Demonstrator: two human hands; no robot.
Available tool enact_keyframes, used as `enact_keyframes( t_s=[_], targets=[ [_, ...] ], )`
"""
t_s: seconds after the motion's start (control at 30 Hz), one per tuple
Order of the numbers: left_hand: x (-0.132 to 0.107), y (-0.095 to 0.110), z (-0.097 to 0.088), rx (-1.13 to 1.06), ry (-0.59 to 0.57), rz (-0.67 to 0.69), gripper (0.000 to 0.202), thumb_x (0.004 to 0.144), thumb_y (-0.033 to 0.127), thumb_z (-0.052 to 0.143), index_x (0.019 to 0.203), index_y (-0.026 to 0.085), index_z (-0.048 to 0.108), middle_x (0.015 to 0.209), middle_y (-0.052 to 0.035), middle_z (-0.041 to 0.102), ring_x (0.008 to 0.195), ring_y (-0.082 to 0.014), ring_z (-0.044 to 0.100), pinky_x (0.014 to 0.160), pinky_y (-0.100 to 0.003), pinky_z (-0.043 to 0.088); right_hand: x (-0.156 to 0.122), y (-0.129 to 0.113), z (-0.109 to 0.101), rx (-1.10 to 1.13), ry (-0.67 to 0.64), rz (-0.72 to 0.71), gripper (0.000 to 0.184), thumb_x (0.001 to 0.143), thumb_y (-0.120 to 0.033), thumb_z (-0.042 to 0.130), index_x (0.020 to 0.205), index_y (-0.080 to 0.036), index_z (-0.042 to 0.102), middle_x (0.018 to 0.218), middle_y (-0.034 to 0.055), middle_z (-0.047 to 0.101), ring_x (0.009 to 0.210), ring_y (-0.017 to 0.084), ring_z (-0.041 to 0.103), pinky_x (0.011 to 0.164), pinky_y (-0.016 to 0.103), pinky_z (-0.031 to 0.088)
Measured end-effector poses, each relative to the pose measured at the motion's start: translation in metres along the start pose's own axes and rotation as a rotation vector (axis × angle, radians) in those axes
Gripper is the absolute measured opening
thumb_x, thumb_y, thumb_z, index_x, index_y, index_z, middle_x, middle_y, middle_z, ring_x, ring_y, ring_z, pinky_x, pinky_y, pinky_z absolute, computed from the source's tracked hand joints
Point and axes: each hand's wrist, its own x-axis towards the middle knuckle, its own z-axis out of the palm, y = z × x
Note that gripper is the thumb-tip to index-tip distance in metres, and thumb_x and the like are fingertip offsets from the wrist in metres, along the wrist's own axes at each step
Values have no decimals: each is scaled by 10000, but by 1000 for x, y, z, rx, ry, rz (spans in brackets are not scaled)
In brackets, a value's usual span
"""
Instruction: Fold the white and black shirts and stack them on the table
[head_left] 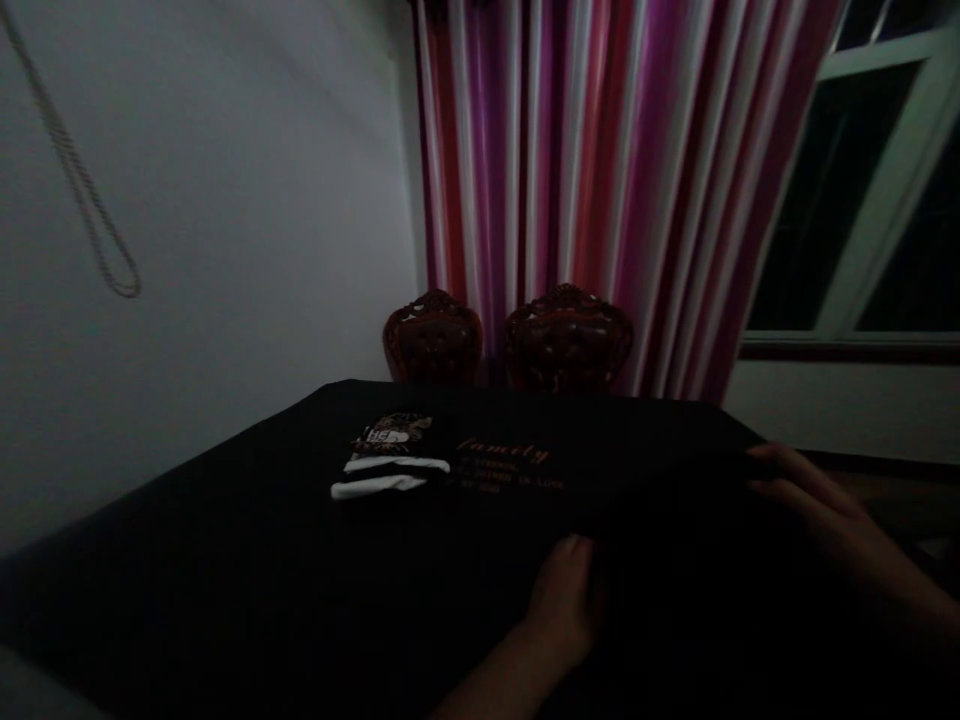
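Dim light fills the room in the head view: striped purple, red and white curtains hang behind two carved, button-tufted chairs, with a window on the right and a looped cord on the pale wall. Black covers the tabletop, where "family" lettering shows beyond the hands. A folded black garment with a pale print and white bands lies just beside that lettering, on its left, well apart from both hands.

At the near right is a black cloth, so dark that its outline merges with the tabletop. It spreads between the left hand, whose fingers bend in at its near left side, and the right hand, whose fingertips meet its upper right edge. Both hands appear to touch it, but the gloom hides whether either has actually closed on the fabric; I cannot tell.

Judging by its look, the cloth should be light, limp and hard to break, likely to sag or crease between supports. Its edges or corners seem the best hold, pinched between thumb and fingers, both sides drawn evenly.
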Motion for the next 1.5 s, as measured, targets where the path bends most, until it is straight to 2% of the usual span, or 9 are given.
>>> enact_keyframes(
  t_s=[0.1,0.2,0.4,0.63,0.83,1.07,1.2,1.33,1.5],
  targets=[
    [3,-2,3,17,102,-11,297,909,258,429,1142,196,603,1202,-99,587,1146,-246,511,1035,-400,358,-20,-8,-44,-190,0,-252,283,772,-472,615,1029,-368,558,1116,61,597,1048,332,554,849,439,491],
    [5,1,4,-55,151,-23,306,938,376,430,1064,189,637,1109,-86,640,1083,-231,561,991,-371,393,-42,-28,-56,-389,-314,-413,256,826,-411,591,1057,-304,611,1214,84,558,1170,320,488,1019,445,401],
    [7,10,4,-612,-29,-299,734,882,710,262,1181,112,566,1125,-160,632,907,-237,640,783,-371,499,-79,-26,-34,-524,-960,-215,237,877,-308,568,1097,-281,651,1165,33,606,1079,223,563,956,333,442],
    [8,8,7,-583,-20,-342,695,791,731,463,1117,122,541,1071,-150,636,823,-197,633,669,-296,491,-56,34,-13,-475,-623,-120,298,939,-463,450,889,-203,587,811,25,625,721,174,591,633,265,441],
    [7,10,9,-457,-50,-236,607,802,667,527,1084,129,563,1013,-128,638,819,-192,629,669,-289,487,-31,56,10,-684,-241,-123,501,802,-597,603,1044,-163,544,964,107,603,850,245,594,737,340,461],
    [7,7,3,-583,-11,-416,795,699,828,465,1044,118,559,957,-95,608,719,-170,616,640,-315,522,-44,52,55,-392,-506,-277,456,977,-490,307,860,-190,629,892,71,583,840,189,570,810,326,466],
    [2,14,3,-535,-14,-454,725,689,684,638,1158,138,552,1039,-104,622,797,-186,617,603,-266,511,-54,45,67,-288,-545,-269,314,912,-380,441,795,-178,651,874,66,599,791,180,585,748,304,476],
    [0,30,-6,-587,13,-435,480,647,386,704,1039,127,604,938,-72,647,825,-193,600,630,-258,503,-51,29,43,-265,-497,-283,197,823,-316,544,878,-214,703,930,45,620,865,191,597,802,318,468],
    [5,61,-57,-594,285,-342,318,644,300,577,929,161,601,813,-9,632,828,-180,588,711,-262,475,-25,-12,-38,-210,-147,-277,295,772,-448,564,902,-217,693,948,49,650,911,240,594,836,373,468]
  ],
)
